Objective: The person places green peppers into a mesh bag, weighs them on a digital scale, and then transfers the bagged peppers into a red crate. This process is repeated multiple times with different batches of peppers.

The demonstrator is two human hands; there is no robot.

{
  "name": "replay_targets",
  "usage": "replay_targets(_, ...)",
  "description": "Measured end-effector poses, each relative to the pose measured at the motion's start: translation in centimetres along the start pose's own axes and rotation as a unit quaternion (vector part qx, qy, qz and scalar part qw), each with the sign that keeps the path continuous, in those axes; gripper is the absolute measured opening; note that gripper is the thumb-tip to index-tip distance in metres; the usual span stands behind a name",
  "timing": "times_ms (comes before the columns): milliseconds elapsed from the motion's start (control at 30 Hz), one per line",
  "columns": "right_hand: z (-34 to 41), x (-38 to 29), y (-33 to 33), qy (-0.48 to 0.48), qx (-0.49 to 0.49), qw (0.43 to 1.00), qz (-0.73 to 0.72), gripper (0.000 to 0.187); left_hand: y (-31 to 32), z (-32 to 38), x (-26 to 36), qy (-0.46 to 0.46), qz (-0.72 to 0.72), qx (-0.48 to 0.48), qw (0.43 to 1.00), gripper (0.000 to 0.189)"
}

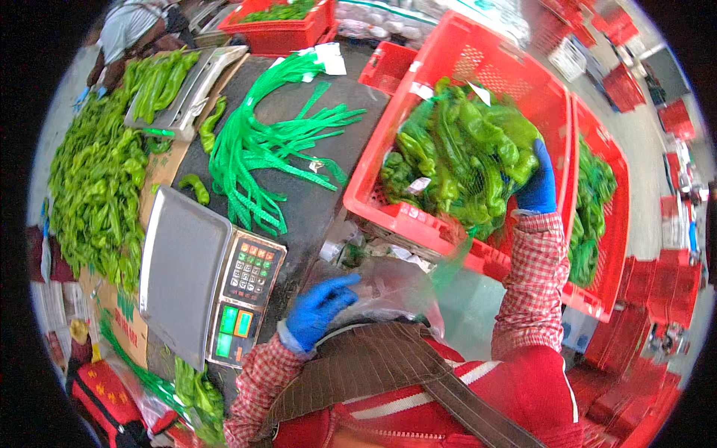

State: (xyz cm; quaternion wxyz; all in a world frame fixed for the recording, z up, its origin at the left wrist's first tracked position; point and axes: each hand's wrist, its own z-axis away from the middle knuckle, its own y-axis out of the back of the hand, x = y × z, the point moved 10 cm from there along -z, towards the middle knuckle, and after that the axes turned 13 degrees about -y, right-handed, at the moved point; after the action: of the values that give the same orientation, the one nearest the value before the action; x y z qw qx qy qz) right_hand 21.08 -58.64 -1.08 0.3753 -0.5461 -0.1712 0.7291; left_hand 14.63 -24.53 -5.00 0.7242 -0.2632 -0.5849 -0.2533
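Note:
My right hand (536, 179), in a blue glove, holds the right side of a green mesh bag of long green peppers (465, 145). Its fingers are partly hidden behind the bag. The bag rests inside a red plastic crate (386, 215), and its loose mesh tail (451, 269) hangs over the near wall, blurred. My left hand (319, 313), also gloved in blue, hovers before my apron with nothing in it, fingers stretched and slightly apart. Left of it stands a digital weighing scale (187, 274) with a bare pan and lit green displays.
A bundle of green mesh sleeves (252, 151) lies on the dark tabletop (336, 112). Beyond the scale is a heap of loose green peppers (101, 190). A second scale (193, 106) holds peppers. Another red crate (610, 246) adjoins on the right. A co-worker (131, 33) bends at upper left.

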Motion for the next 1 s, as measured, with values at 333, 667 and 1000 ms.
replay_targets(333, -9.2, 21.9, 4.8, -0.157, -0.236, 0.732, 0.620, 0.030, -0.5, -0.2, -3.6, -0.068, -0.153, 0.030, 0.985, 0.036)
replay_targets(667, -9.8, 8.8, -8.1, 0.129, -0.058, 0.812, 0.566, 0.035, 12.0, 16.9, 0.3, -0.042, -0.302, 0.424, 0.853, 0.033)
replay_targets(1000, -15.3, 21.4, -14.9, -0.009, -0.177, 0.683, 0.709, 0.033, 14.0, 54.3, -2.7, 0.169, -0.381, 0.815, 0.401, 0.032)
